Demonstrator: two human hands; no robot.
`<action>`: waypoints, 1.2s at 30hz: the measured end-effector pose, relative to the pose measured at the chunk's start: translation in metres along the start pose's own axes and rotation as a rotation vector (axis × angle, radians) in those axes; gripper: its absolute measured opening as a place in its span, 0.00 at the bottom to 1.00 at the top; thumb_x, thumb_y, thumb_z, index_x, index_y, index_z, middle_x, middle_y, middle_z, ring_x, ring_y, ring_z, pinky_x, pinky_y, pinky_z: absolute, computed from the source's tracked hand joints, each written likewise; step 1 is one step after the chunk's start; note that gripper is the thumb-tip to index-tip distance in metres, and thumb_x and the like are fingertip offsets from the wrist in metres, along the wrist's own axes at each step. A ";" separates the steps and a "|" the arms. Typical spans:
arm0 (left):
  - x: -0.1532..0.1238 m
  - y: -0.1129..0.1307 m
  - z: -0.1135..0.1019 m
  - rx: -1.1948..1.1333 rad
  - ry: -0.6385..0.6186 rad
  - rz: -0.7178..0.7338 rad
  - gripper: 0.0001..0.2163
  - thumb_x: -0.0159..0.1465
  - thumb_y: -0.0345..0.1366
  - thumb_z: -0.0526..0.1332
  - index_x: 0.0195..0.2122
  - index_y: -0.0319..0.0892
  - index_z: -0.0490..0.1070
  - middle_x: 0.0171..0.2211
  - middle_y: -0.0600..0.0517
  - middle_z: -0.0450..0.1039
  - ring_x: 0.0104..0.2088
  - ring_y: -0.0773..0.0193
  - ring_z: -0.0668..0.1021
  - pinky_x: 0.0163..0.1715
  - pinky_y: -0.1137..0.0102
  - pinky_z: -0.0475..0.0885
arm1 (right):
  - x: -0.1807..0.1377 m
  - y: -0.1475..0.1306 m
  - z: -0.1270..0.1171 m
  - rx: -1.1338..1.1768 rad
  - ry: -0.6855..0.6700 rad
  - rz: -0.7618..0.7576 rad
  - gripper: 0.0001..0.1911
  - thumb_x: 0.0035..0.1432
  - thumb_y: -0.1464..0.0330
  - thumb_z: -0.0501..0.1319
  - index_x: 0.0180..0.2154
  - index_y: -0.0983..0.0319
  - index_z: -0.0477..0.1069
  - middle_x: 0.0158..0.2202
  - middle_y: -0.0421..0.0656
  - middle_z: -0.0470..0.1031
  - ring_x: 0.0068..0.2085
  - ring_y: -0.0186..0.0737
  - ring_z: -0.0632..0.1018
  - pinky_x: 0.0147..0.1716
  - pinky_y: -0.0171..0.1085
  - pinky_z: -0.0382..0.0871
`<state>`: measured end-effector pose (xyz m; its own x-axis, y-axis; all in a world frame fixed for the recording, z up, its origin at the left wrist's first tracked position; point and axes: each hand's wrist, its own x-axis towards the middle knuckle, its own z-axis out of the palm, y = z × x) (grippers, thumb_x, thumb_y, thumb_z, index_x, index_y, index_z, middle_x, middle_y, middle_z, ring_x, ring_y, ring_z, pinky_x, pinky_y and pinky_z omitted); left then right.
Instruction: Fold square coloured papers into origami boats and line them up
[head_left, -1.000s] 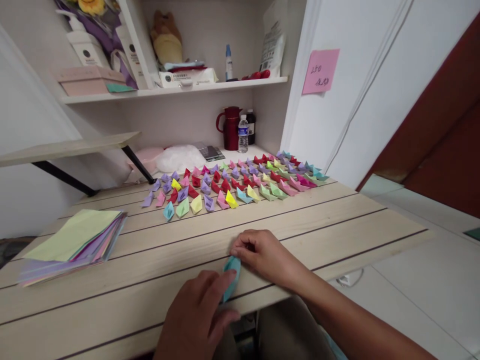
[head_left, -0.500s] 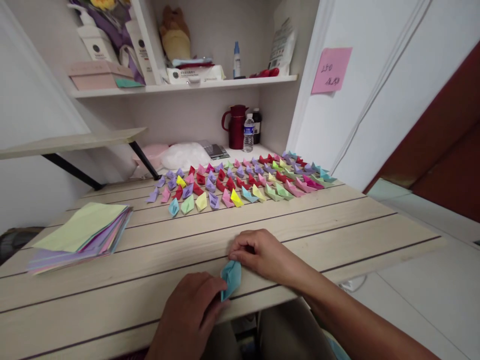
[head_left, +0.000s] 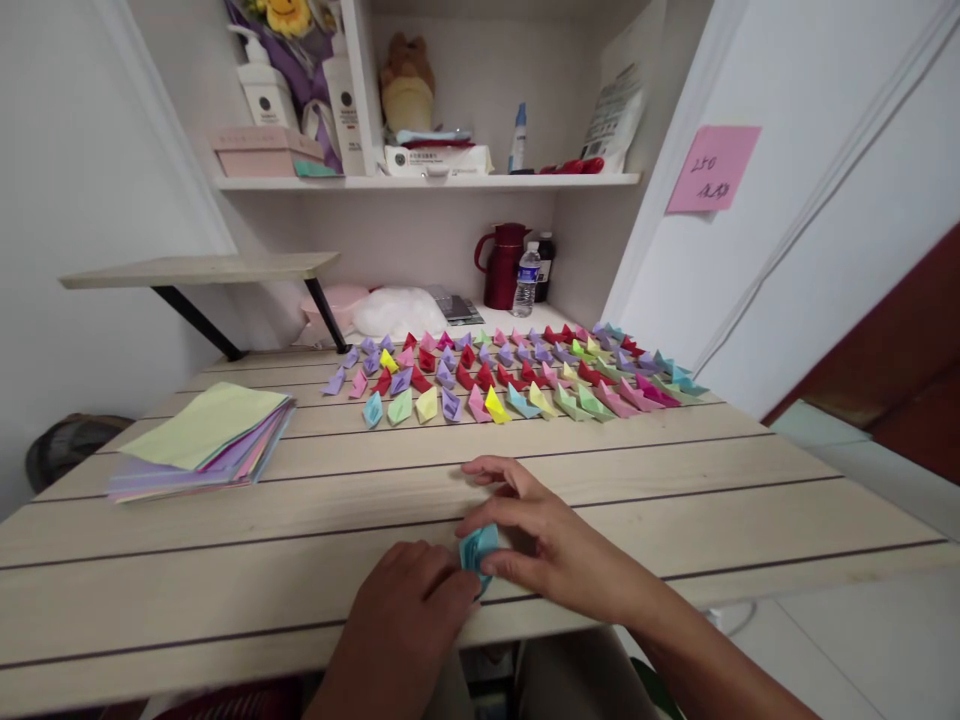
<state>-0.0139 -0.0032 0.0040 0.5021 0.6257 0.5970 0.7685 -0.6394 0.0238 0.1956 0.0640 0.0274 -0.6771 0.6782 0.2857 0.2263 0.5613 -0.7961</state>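
Note:
A small blue folded paper boat (head_left: 477, 546) is between my hands near the table's front edge. My left hand (head_left: 411, 612) grips it from the left, thumb against its lower side. From the right, my right hand (head_left: 536, 530) has its thumb and forefinger closed on the boat's side, while the other fingers extend loosely above. Farther back, several rows of folded paper boats (head_left: 496, 405) in many colours stand on the wooden table (head_left: 360, 500).
A stack of coloured paper sheets (head_left: 214, 425) lies on the left. Behind it stands a raised wooden shelf (head_left: 202, 268) on black legs. A red jug (head_left: 505, 265) and a water bottle (head_left: 527, 280) stand at the back. A pink note (head_left: 714, 168) hangs on the right wall.
My right thumb and fingers have spread and moved round the boat's right side. The left hand has shifted slightly with its hold kept. The whole view has turned a little left.

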 end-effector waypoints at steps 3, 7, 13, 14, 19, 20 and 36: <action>0.000 0.000 0.003 0.003 0.026 0.015 0.14 0.74 0.35 0.50 0.36 0.45 0.73 0.27 0.54 0.76 0.27 0.63 0.77 0.25 0.69 0.73 | 0.001 -0.002 0.001 -0.054 -0.031 0.013 0.09 0.61 0.73 0.67 0.43 0.56 0.79 0.65 0.47 0.59 0.68 0.51 0.62 0.65 0.47 0.59; -0.001 0.001 0.003 -0.002 0.038 0.002 0.14 0.74 0.37 0.49 0.37 0.45 0.73 0.28 0.54 0.76 0.28 0.63 0.78 0.26 0.68 0.73 | 0.001 -0.001 0.001 -0.058 -0.032 0.000 0.09 0.60 0.76 0.67 0.40 0.57 0.77 0.64 0.47 0.61 0.67 0.49 0.64 0.64 0.45 0.60; -0.001 0.003 0.002 -0.009 0.037 -0.031 0.15 0.75 0.38 0.47 0.37 0.46 0.72 0.28 0.55 0.76 0.28 0.63 0.77 0.28 0.68 0.74 | 0.000 0.008 0.002 -0.012 0.000 -0.034 0.11 0.63 0.80 0.63 0.38 0.58 0.78 0.60 0.46 0.65 0.64 0.44 0.68 0.63 0.41 0.61; -0.002 0.003 0.002 -0.009 0.040 -0.037 0.15 0.75 0.39 0.47 0.37 0.46 0.72 0.28 0.55 0.76 0.28 0.63 0.77 0.28 0.67 0.74 | 0.000 0.009 0.002 0.000 0.009 -0.039 0.11 0.64 0.80 0.62 0.38 0.58 0.78 0.59 0.46 0.66 0.64 0.44 0.68 0.63 0.41 0.61; -0.002 0.003 0.005 -0.010 0.061 -0.060 0.14 0.75 0.40 0.48 0.38 0.46 0.72 0.30 0.54 0.77 0.29 0.62 0.78 0.29 0.66 0.75 | 0.001 0.010 0.001 0.020 0.001 -0.037 0.12 0.64 0.80 0.61 0.35 0.59 0.79 0.57 0.47 0.67 0.62 0.44 0.70 0.63 0.42 0.61; -0.002 0.003 0.005 -0.011 0.059 -0.062 0.13 0.74 0.40 0.49 0.38 0.46 0.72 0.30 0.55 0.77 0.29 0.62 0.78 0.29 0.65 0.75 | 0.002 0.009 0.001 0.022 -0.002 -0.035 0.12 0.64 0.80 0.61 0.36 0.59 0.79 0.57 0.47 0.67 0.62 0.44 0.70 0.63 0.42 0.61; -0.003 -0.002 0.007 0.041 0.073 -0.056 0.15 0.74 0.40 0.49 0.36 0.47 0.73 0.30 0.53 0.76 0.29 0.64 0.78 0.30 0.69 0.74 | 0.006 0.024 0.000 0.242 0.292 0.209 0.15 0.69 0.61 0.54 0.54 0.58 0.66 0.43 0.45 0.75 0.42 0.43 0.77 0.44 0.42 0.72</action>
<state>-0.0143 -0.0007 -0.0032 0.4285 0.6249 0.6526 0.8111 -0.5843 0.0269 0.1966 0.0816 0.0103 -0.3993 0.8909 0.2166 0.1427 0.2938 -0.9452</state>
